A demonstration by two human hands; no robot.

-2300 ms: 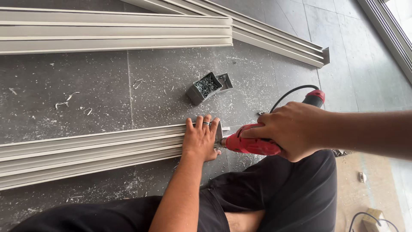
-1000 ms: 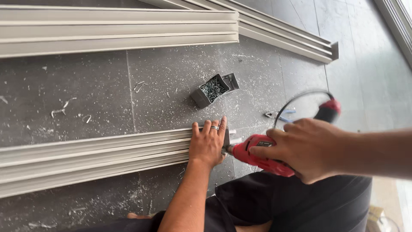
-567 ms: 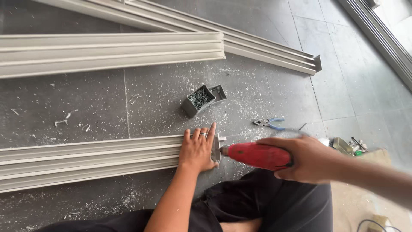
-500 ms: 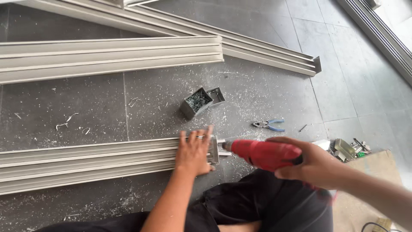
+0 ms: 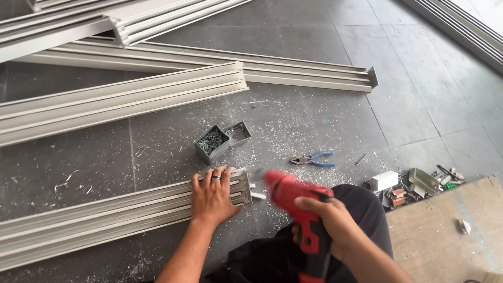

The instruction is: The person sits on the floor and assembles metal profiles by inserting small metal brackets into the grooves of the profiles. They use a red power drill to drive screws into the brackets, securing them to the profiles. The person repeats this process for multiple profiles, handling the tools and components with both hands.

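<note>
The left hand [image 5: 212, 196] lies flat, open, pressing the rail [image 5: 105, 220] end to the floor [image 5: 325, 120]. The right hand [image 5: 330, 222] has a closed grip on the red drill [image 5: 293, 196], just beside that end. Best keep the rail pinned and the drill square.

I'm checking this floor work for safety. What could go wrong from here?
1. The left hand lies flat on the aluminium frame rail right by its cut end, close to the tip of the red drill in the right hand; a slip might hit the fingers.
2. Metal shavings cover the floor around the bare hands; cuts seem possible.
3. The open box of screws sits near and might be knocked over.
</note>
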